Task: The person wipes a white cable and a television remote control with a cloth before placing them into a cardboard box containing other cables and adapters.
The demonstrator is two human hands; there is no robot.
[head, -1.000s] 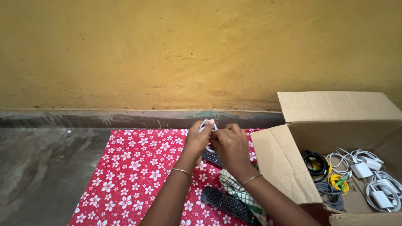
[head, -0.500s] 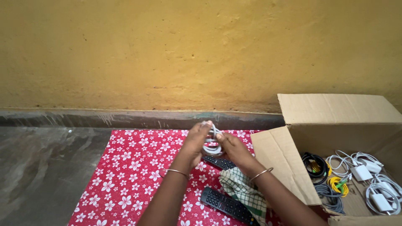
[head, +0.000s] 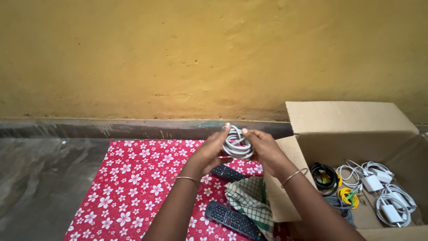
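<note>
Coiled white cable (head: 237,143) held up between left hand (head: 209,151) and right hand (head: 265,149), fingers of both closed on its rim, above the far edge of a red floral cloth (head: 133,183). Directly beneath, two black remotes (head: 226,172) (head: 232,219) and a checked green-and-white cloth (head: 249,203), partly hidden by the forearms. Just right, an open cardboard box (head: 352,118), near flap (head: 285,187) leaning toward the right wrist; inside, white chargers (head: 372,182), black cable coil (head: 324,175), yellow cable (head: 347,195), grey cable (head: 336,206). Underneath everything, grey stone floor (head: 40,178); behind, rough ochre wall (head: 178,58) with dark skirting (head: 133,127).
</note>
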